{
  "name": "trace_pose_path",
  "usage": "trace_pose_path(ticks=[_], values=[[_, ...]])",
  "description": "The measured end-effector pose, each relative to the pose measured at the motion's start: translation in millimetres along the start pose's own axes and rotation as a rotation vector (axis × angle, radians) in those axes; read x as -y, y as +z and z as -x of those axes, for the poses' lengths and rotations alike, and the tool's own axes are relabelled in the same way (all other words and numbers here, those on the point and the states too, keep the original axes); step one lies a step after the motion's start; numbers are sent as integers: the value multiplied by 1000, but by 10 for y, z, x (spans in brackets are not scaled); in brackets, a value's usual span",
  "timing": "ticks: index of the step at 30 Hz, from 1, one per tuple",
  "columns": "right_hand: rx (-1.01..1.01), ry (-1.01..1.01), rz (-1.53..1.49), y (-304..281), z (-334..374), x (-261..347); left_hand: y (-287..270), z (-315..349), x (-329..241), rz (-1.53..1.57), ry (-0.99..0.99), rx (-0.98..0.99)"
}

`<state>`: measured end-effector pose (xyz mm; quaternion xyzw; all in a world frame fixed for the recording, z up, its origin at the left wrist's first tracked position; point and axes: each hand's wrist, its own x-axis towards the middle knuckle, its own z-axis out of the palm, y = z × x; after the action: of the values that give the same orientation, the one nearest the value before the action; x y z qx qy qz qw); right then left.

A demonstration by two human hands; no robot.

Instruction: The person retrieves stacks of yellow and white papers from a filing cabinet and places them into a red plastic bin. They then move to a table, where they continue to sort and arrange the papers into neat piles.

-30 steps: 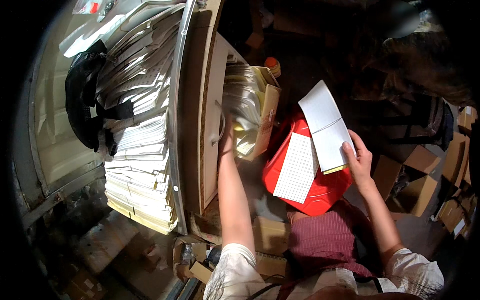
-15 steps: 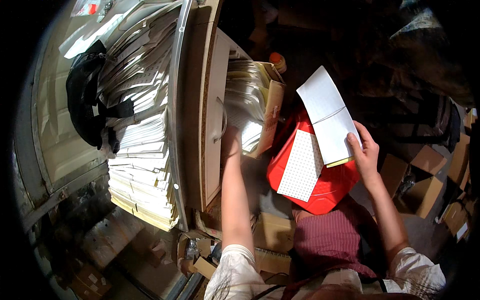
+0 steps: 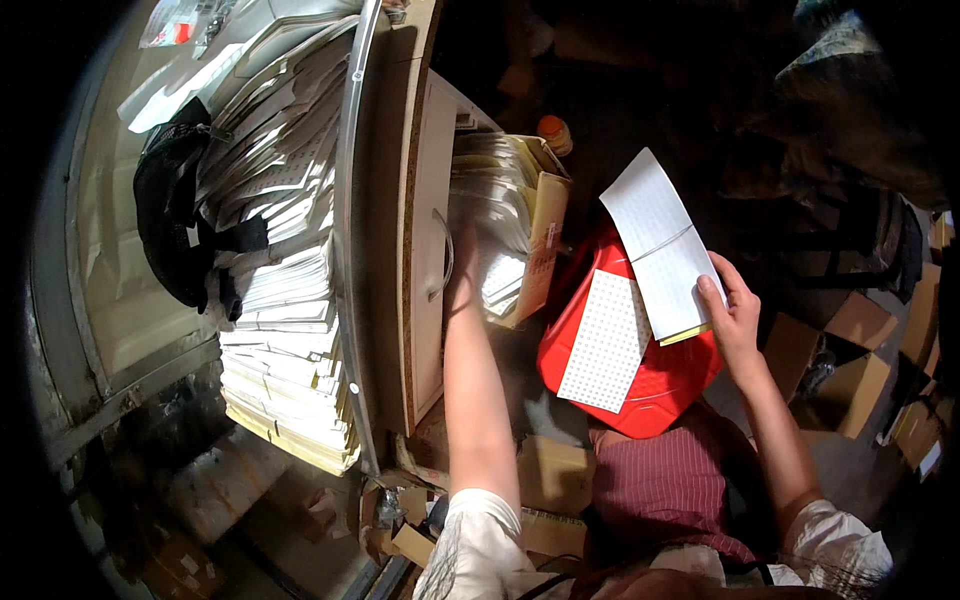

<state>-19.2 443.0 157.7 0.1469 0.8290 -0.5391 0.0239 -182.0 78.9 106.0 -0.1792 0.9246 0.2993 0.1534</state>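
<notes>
My right hand [image 3: 734,312] grips the lower right edge of a bundle of white sheets [image 3: 658,235], thumb on top. A thin band crosses the bundle's middle, and a yellow edge shows beneath. Under it, a red plastic stool [image 3: 690,375] bears a white sheet with rows of small dots [image 3: 605,340]. My left hand [image 3: 464,250] reaches beside the cabinet door into a cardboard box [image 3: 542,240] packed with upright paper sheets [image 3: 490,185]. Its fingers are in shadow among the sheets, so whether they hold anything is hidden.
A cabinet [image 3: 425,240] with a curved handle stands on the left. Its top carries tall paper stacks [image 3: 290,370] and a black fabric bag [image 3: 175,210]. Behind the box is an orange-capped bottle [image 3: 553,134]. Open cardboard boxes [image 3: 850,370] lie at the right.
The whole view has shifted slightly, with most things a little lower in the picture. My right hand still holds the bundle, and my left hand stays at the paper box.
</notes>
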Motion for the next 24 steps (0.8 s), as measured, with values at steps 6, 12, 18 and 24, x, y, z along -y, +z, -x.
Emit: trace_pose_path(ticks=[6,12,18,24], values=[[18,31,-85,28,-7,26,177,-296,725,92,193,-205],[-43,74,-125,-68,-10,-8,234,-35,683,101,167,-208],[-42,121,-88,-113,-49,-80,107,73,632,163,158,-234],[-71,71,-67,-154,-46,-218,-59,-15,322,458,-74,-94]])
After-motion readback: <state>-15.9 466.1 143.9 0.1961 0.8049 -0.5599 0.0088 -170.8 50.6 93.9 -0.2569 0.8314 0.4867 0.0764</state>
